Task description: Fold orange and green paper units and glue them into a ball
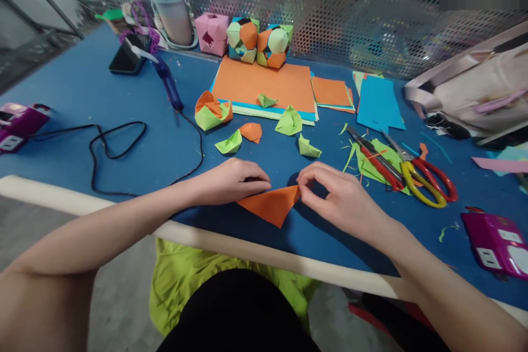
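An orange folded paper lies near the table's front edge, its point toward me. My left hand rests at its left end, fingers together over the upper left edge. At the right corner, my right hand pinches the paper between thumb and fingertips. Just beyond my hands are a green folded piece, an orange one, a pale green one and another green one. An orange and green joined piece sits farther left.
Scissors, a red cutter and green scraps lie at right. Behind are orange sheets, blue paper, paper cubes and a bottle. A glue gun with a black cord lies left.
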Demonstrator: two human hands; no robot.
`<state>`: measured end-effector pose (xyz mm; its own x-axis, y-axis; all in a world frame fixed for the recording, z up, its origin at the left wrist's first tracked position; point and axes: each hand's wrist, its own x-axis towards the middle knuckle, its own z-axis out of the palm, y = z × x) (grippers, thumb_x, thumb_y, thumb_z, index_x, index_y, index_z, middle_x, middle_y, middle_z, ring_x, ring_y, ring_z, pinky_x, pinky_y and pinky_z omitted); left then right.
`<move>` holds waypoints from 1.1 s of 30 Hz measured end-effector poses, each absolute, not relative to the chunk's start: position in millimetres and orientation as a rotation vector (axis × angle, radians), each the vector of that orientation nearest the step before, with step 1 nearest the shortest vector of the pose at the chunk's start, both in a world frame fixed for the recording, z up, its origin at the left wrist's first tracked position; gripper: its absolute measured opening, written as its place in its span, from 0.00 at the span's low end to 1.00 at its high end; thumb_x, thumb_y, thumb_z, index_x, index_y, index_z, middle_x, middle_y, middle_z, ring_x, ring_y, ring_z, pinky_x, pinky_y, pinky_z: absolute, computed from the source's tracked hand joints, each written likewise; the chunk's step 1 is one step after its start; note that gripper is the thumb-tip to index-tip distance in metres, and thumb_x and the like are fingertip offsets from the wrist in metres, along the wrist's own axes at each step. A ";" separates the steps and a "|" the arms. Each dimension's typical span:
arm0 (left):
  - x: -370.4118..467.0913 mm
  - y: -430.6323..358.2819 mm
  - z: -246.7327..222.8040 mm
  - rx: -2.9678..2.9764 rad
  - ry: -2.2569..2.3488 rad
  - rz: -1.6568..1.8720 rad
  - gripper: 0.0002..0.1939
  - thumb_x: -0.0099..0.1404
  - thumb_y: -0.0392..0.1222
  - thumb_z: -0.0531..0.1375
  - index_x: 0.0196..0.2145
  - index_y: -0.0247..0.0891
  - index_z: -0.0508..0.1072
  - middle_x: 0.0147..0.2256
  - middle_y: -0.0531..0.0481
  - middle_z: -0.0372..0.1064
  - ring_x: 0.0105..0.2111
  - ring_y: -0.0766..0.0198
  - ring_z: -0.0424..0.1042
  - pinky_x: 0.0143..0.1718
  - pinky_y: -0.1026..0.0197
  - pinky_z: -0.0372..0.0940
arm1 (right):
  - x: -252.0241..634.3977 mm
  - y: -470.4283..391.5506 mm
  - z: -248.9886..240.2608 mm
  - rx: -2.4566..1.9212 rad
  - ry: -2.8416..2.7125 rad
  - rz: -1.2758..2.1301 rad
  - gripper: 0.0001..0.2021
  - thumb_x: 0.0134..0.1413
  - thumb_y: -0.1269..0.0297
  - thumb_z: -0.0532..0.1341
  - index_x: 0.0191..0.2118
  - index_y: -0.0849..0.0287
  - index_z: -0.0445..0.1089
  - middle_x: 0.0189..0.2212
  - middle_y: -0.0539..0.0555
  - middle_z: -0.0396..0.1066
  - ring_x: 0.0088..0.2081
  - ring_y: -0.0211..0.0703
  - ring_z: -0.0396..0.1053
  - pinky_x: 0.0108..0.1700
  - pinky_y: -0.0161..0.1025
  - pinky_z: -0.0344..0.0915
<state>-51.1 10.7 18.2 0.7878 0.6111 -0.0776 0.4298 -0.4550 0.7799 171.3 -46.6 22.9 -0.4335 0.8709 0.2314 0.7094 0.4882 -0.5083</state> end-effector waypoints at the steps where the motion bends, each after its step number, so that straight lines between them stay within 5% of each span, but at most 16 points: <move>1: -51.7 10.4 21.0 2.008 0.784 0.258 0.16 0.64 0.48 0.53 0.35 0.35 0.75 0.31 0.49 0.72 0.31 0.65 0.69 0.34 0.64 0.62 | 169.2 -44.5 25.7 -1.289 -2.252 0.420 0.07 0.55 0.74 0.53 0.28 0.57 0.61 0.28 0.53 0.68 0.31 0.41 0.66 0.34 0.39 0.63; 8: -53.9 8.6 31.8 1.428 0.717 0.065 0.14 0.60 0.47 0.58 0.37 0.33 0.74 0.29 0.48 0.73 0.28 0.65 0.73 0.28 0.65 0.67 | 164.4 -34.8 31.8 -1.183 -2.208 0.202 0.07 0.54 0.74 0.54 0.28 0.57 0.63 0.27 0.53 0.68 0.32 0.42 0.67 0.37 0.42 0.64; 11: -51.3 7.3 25.7 1.290 0.706 0.119 0.12 0.59 0.43 0.59 0.37 0.33 0.73 0.32 0.46 0.75 0.32 0.64 0.74 0.32 0.63 0.69 | 162.1 -33.1 22.8 -1.224 -1.856 0.438 0.04 0.54 0.69 0.57 0.37 0.57 0.65 0.37 0.56 0.70 0.39 0.43 0.68 0.40 0.42 0.66; 14: -44.1 2.9 19.7 1.098 0.700 0.359 0.13 0.59 0.43 0.60 0.41 0.33 0.71 0.38 0.44 0.74 0.37 0.62 0.75 0.38 0.60 0.70 | 154.9 -32.7 7.7 -1.243 -1.365 0.870 0.15 0.51 0.60 0.60 0.45 0.56 0.64 0.43 0.57 0.69 0.39 0.41 0.69 0.38 0.39 0.69; 18: -30.5 -5.5 14.0 0.930 0.669 0.553 0.15 0.56 0.42 0.64 0.39 0.32 0.68 0.39 0.44 0.72 0.38 0.63 0.75 0.41 0.59 0.69 | 142.2 -36.6 -4.1 -1.291 -1.189 1.278 0.18 0.46 0.54 0.64 0.41 0.60 0.68 0.38 0.56 0.74 0.36 0.44 0.71 0.38 0.40 0.68; 27: -27.4 -7.4 6.5 0.892 0.750 0.465 0.20 0.52 0.48 0.66 0.33 0.32 0.63 0.33 0.42 0.74 0.33 0.60 0.76 0.35 0.58 0.70 | 146.7 -36.6 -2.1 -1.479 -1.302 1.093 0.14 0.47 0.55 0.63 0.24 0.62 0.71 0.21 0.49 0.69 0.25 0.38 0.63 0.29 0.35 0.60; 33: -26.3 -9.0 3.2 0.951 0.743 0.418 0.21 0.51 0.49 0.66 0.35 0.33 0.63 0.35 0.40 0.74 0.32 0.59 0.76 0.33 0.57 0.70 | 152.8 -31.6 2.6 -1.263 -1.160 1.359 0.12 0.44 0.57 0.67 0.32 0.61 0.73 0.28 0.51 0.72 0.31 0.40 0.66 0.35 0.36 0.63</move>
